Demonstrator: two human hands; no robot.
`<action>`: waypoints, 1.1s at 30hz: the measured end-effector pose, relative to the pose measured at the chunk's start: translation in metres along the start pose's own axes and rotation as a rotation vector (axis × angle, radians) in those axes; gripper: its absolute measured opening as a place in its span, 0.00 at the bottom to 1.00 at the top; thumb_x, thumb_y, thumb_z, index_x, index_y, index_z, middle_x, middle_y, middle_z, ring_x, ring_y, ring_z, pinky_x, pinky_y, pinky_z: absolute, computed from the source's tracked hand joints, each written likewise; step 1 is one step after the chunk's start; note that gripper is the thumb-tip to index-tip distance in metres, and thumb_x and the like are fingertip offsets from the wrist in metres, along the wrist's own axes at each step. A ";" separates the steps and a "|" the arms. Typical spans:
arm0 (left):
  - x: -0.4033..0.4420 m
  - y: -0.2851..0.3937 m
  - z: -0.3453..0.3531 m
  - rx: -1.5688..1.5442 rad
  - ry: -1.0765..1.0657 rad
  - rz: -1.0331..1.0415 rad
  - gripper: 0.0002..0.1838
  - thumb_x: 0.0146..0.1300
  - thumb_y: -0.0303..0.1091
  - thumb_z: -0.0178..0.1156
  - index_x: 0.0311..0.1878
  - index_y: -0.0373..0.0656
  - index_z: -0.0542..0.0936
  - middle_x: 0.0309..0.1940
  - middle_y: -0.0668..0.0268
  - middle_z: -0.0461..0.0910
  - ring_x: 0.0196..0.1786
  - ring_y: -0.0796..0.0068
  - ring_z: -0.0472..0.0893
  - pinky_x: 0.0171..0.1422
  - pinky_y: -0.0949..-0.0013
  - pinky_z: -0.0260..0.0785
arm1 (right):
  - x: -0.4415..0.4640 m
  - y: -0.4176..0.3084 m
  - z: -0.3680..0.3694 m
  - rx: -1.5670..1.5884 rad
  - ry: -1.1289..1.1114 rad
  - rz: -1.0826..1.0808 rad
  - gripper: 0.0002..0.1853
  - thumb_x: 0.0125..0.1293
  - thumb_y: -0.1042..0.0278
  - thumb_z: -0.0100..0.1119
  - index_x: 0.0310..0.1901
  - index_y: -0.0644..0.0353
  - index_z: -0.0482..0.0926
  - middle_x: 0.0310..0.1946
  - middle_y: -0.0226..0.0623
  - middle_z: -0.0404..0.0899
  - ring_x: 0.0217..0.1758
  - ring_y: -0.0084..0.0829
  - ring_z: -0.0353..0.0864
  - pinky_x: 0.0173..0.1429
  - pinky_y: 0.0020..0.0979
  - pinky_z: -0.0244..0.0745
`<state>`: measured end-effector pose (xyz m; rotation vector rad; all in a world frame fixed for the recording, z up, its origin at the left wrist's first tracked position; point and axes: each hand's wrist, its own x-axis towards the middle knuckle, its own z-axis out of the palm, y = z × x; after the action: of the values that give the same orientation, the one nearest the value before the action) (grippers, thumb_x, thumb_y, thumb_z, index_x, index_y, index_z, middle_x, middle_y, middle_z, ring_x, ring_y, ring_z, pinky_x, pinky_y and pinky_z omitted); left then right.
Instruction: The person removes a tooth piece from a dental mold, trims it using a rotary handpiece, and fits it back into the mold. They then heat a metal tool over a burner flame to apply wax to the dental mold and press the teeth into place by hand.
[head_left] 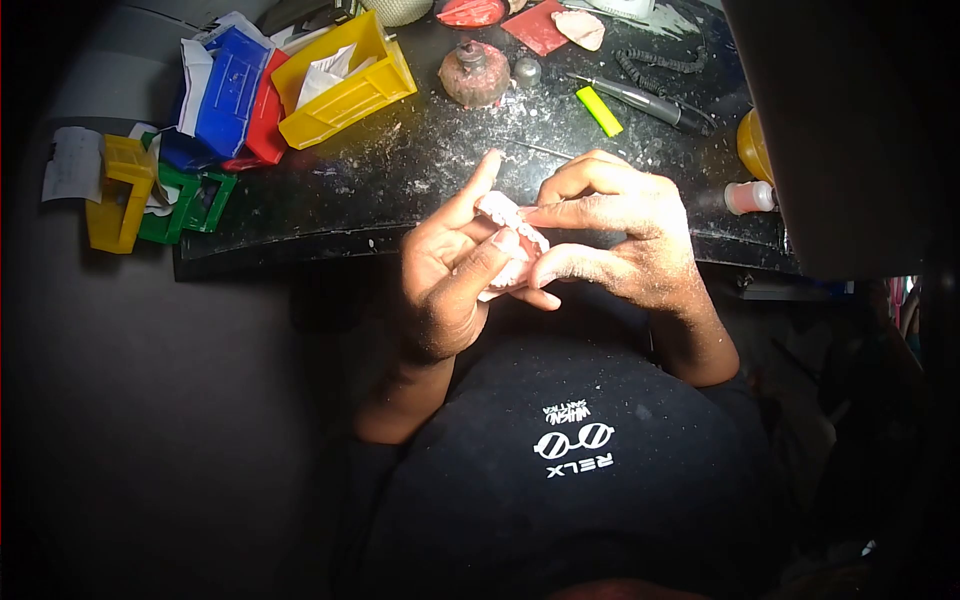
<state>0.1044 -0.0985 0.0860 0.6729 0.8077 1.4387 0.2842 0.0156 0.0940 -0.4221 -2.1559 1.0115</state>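
Note:
A pale pink and white dental piece, shaped like a denture or tooth model, is held in front of the bench edge. My left hand is wrapped round it from the left, with the thumb pressed on its face and one finger pointing up. From the right, my right hand touches its upper right edge with fingertips and thumb. Fine pale dust covers both hands. Whether the right fingers pinch a small part is hidden. A thin metal tool lies on the bench just beyond the hands.
On the dusty black bench are a round pinkish pot, a bright green stick, a grey handpiece and a small bottle. Yellow, blue, red and green bins stand at the left.

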 end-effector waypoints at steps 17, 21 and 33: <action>0.000 0.001 0.000 -0.037 0.012 -0.034 0.36 0.75 0.21 0.48 0.81 0.24 0.48 0.51 0.41 0.83 0.47 0.58 0.88 0.48 0.54 0.90 | 0.001 0.007 -0.001 -0.032 -0.019 -0.065 0.23 0.48 0.55 0.84 0.44 0.59 0.92 0.35 0.30 0.86 0.39 0.29 0.85 0.44 0.31 0.80; 0.001 0.000 0.000 0.001 0.011 -0.026 0.35 0.76 0.22 0.49 0.81 0.25 0.49 0.52 0.41 0.83 0.48 0.58 0.88 0.48 0.54 0.90 | 0.002 0.007 -0.001 -0.025 -0.017 -0.076 0.23 0.48 0.55 0.84 0.44 0.59 0.92 0.35 0.31 0.86 0.39 0.30 0.85 0.45 0.31 0.81; 0.001 0.000 0.005 0.100 0.064 0.009 0.35 0.73 0.23 0.50 0.79 0.20 0.52 0.46 0.45 0.83 0.45 0.60 0.89 0.45 0.53 0.90 | 0.002 0.011 -0.001 -0.019 -0.033 -0.085 0.22 0.50 0.57 0.83 0.44 0.61 0.92 0.37 0.33 0.87 0.41 0.32 0.87 0.47 0.32 0.82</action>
<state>0.1088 -0.0967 0.0890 0.7102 0.9319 1.4412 0.2830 0.0241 0.0872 -0.3218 -2.1946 0.9578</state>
